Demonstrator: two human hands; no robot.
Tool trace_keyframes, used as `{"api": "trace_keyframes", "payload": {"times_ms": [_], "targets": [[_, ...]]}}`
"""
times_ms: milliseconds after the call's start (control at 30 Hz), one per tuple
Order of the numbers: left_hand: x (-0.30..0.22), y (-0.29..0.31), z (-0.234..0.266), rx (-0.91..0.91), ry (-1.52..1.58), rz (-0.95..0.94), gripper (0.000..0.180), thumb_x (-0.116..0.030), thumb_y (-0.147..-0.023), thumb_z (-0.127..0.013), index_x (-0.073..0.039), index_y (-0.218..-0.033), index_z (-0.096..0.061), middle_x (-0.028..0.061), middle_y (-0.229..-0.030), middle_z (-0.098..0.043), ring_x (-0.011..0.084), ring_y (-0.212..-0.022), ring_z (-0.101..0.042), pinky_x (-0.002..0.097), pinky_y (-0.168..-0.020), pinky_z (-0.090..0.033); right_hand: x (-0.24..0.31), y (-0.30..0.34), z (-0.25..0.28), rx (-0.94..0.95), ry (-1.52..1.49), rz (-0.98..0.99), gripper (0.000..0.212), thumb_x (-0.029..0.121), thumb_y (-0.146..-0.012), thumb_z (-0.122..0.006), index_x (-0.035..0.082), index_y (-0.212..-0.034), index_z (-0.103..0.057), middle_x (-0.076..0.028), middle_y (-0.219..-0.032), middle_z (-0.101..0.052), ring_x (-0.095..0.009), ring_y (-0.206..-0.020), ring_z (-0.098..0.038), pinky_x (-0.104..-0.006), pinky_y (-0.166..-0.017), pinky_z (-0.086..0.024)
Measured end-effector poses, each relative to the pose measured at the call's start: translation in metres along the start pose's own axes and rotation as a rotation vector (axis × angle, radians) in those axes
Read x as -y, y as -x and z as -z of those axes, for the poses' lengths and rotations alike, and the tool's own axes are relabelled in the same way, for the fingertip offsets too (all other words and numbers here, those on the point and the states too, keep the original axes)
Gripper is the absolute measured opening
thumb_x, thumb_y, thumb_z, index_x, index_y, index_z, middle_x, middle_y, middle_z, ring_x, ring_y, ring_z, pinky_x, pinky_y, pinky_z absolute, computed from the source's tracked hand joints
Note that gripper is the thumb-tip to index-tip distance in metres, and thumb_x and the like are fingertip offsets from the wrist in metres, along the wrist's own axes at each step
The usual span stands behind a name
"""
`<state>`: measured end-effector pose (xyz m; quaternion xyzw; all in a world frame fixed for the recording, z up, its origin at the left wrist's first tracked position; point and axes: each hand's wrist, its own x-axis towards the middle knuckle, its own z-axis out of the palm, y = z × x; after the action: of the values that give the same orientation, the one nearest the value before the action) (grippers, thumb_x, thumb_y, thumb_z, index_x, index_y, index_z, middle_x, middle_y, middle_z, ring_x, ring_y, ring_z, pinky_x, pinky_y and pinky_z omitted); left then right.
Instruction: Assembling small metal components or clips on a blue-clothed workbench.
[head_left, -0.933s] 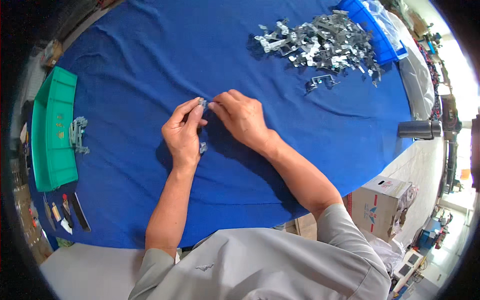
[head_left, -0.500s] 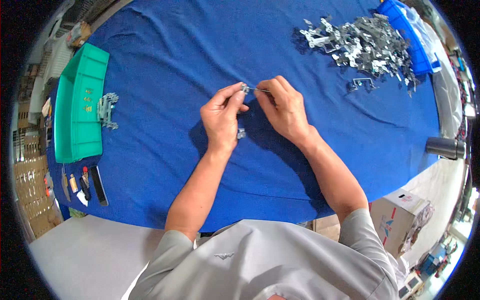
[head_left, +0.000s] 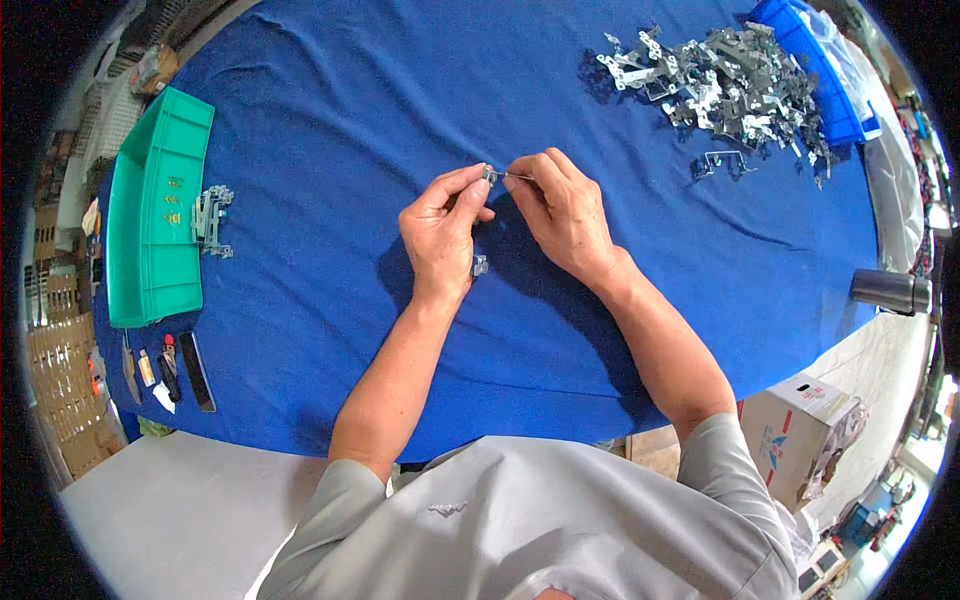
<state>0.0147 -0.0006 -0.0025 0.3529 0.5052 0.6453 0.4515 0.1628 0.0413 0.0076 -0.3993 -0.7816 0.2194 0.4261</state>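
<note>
just now, right hand (head_left: 565, 215): slightly nearer the small metal piece (head_left: 489, 174) than half a second ago, so the close work seemingly goes on at the same spot.
metal piece: well right of the green bin (head_left: 182, 268), level with its upper half.
left hand (head_left: 440, 235): thumb and forefinger pinched on that piece.
rod grip: right fingers drawn together on a thin rod (head_left: 502, 176) pointing at the piece; contact too small to tell.
second metal piece (head_left: 481, 266): right of the bin, beside the left palm; whether held, cannot tell.
forearms (head_left: 395, 380): slanting up, right of the bin, hands converging.
</note>
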Motion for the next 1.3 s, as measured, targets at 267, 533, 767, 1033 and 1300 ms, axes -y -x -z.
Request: {"api": "trace_keyframes", "payload": {"times_ms": [267, 533, 767, 1033, 1300], "targets": [[-0.0021, -0.0005, -0.0026, -0.027, 0.026, -0.017, 0.018, 0.001, -0.089, -0.070, 0.003, -0.107, -0.072, 0.0103, -0.100, -0.072, 0.0123, -0.079, -0.067, 0.0239, -0.065, -0.056, -0.0029, -0.0013, 0.0011, 0.011, -0.025, -0.003, 0.008, 0.009, -0.089, -0.067, 0.006, -0.095, -0.063, -0.012, -0.083, -0.061, -0.033, -0.071, -0.064, -0.0427, -0.061, -0.051], [-0.0004, -0.0008, -0.0029, -0.003, 0.033, -0.033, 0.017, 0.002, -0.088, -0.070, 0.003, -0.105, -0.073, 0.0102, -0.102, -0.072, 0.0131, -0.082, -0.067, 0.0253, -0.066, -0.058, 0.0009, -0.0023, 0.0023, -0.015, -0.031, -0.051, 0.008, 0.008, -0.087, -0.069, 0.004, -0.093, -0.065, -0.013, -0.081, -0.062, -0.032, -0.070, -0.064, -0.0408, -0.060, -0.051], [-0.0018, 0.0005, -0.0033, -0.003, 0.015, -0.028, 0.017, 0.002, -0.088, -0.070, 0.003, -0.105, -0.073, 0.0106, -0.101, -0.072, 0.0133, -0.082, -0.067, 0.0254, -0.068, -0.058, 0.0010, -0.0011, 0.0019, -0.003, -0.063, -0.064, 0.009, 0.007, -0.088, -0.069, 0.003, -0.094, -0.065, -0.014, -0.082, -0.062, -0.032, -0.070, -0.064, -0.0391, -0.061, -0.051], [-0.0005, -0.0013, -0.0033, 0.034, 0.000, -0.013, 0.017, 0.002, -0.088, -0.069, 0.003, -0.105, -0.073, 0.0096, -0.101, -0.071, 0.0139, -0.080, -0.067, 0.0260, -0.069, -0.058, -0.0055, 0.0006, 0.0015, 0.001, -0.042, -0.059, 0.009, 0.009, -0.089, -0.068, 0.003, -0.094, -0.065, -0.014, -0.086, -0.064, -0.033, -0.074, -0.065, -0.0402, -0.064, -0.052], [0.0023, -0.0043, 0.0023, 0.049, 0.008, -0.014, 0.020, 0.002, -0.091, -0.066, 0.004, -0.110, -0.071, 0.0108, -0.102, -0.071, 0.0134, -0.079, -0.067, 0.0253, -0.068, -0.059, -0.0064, -0.0002, -0.0025, -0.026, -0.058, -0.032, 0.010, 0.013, -0.090, -0.066, 0.005, -0.095, -0.062, -0.013, -0.083, -0.062, -0.035, -0.073, -0.063, -0.0432, -0.063, -0.051]]}}
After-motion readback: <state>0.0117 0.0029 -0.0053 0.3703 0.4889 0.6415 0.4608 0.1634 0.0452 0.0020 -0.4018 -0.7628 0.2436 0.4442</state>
